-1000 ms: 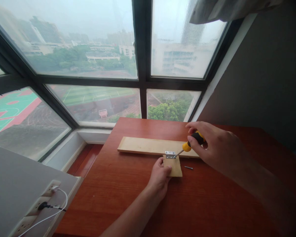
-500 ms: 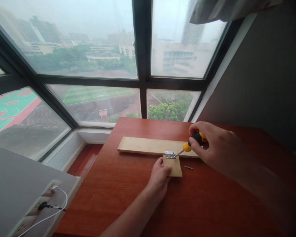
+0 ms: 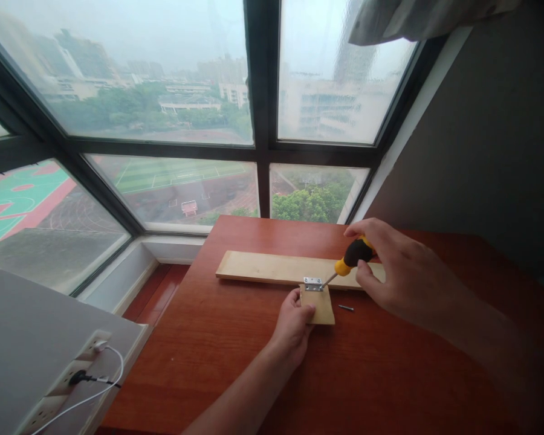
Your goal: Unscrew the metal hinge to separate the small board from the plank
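My left hand [image 3: 297, 323] is closed around a small wooden board [image 3: 320, 307], thumb on top. A silver metal hinge [image 3: 313, 284] lies at that board's far edge, against the long wooden plank [image 3: 263, 267]. The tip of a yellow and black screwdriver [image 3: 354, 254] rests at the hinge's near right corner; a screw head there is too small to make out. Loosely about the screwdriver's handle is my right hand [image 3: 390, 263], its thumb a little off the grip and its fingers bent over the end. Right of the small board lies a loose screw [image 3: 346, 308].
The reddish-brown table [image 3: 199, 374] reaches to the window frame [image 3: 263, 181]. At lower left, a white ledge carries a socket strip [image 3: 68, 383] with a white cable [image 3: 95, 393] plugged in. Cloth hangs at the top right.
My right hand's thumb has come away from the screwdriver's handle and the fingers have loosened. The handle has shifted slightly left. My left hand and the boards stay put.
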